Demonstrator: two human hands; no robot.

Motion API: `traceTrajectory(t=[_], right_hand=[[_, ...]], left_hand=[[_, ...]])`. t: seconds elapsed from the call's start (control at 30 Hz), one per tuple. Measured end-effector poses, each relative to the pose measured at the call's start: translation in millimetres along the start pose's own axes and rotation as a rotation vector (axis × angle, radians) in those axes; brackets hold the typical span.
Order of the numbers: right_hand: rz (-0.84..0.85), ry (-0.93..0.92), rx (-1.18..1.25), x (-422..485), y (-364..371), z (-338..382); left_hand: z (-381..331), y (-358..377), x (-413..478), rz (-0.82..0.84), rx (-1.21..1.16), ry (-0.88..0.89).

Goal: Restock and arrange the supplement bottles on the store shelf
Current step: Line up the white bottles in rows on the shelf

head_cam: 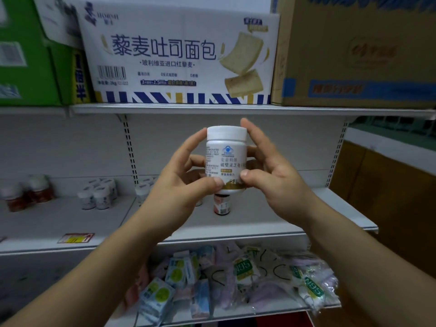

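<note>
The white supplement bottle [226, 159] was held upright in front of the middle shelf [259, 223], pinched between the left hand [179, 182] and right hand [271, 175]. Placing seemed underway; next, setting it beside the small bottle [221, 205], label outward.

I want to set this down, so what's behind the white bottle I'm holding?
A small pink-labelled bottle stands on the shelf behind the white bottle. Its top is covered, and the left hand and right hand hide anything else there.
</note>
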State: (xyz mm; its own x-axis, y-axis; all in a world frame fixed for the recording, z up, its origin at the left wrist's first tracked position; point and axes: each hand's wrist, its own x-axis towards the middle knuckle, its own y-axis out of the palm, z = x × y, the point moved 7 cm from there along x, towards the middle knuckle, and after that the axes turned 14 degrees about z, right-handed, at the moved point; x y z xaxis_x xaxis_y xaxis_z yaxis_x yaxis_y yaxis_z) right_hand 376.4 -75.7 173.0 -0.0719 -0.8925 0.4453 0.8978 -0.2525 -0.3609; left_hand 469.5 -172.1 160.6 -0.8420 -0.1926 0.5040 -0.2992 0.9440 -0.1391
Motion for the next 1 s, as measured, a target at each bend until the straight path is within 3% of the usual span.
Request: traceTrajectory(t=[0.27,0.63,1.0], right_hand=[[0.029,-0.110,-0.056,-10.0,-16.3,26.2],[0.101,-0.221,-0.019,-6.1,-26.6,19.6],[0.118,-0.151,-0.163,53.2,19.1,-12.0]], left_hand=[[-23.3,20.4,8.6,0.010,0.039,0.057],[-23.6,28.3,7.6,-0.032,0.042,0.004],[-6.0,-55.2,-15.9,-0.065,0.207,-0.174]])
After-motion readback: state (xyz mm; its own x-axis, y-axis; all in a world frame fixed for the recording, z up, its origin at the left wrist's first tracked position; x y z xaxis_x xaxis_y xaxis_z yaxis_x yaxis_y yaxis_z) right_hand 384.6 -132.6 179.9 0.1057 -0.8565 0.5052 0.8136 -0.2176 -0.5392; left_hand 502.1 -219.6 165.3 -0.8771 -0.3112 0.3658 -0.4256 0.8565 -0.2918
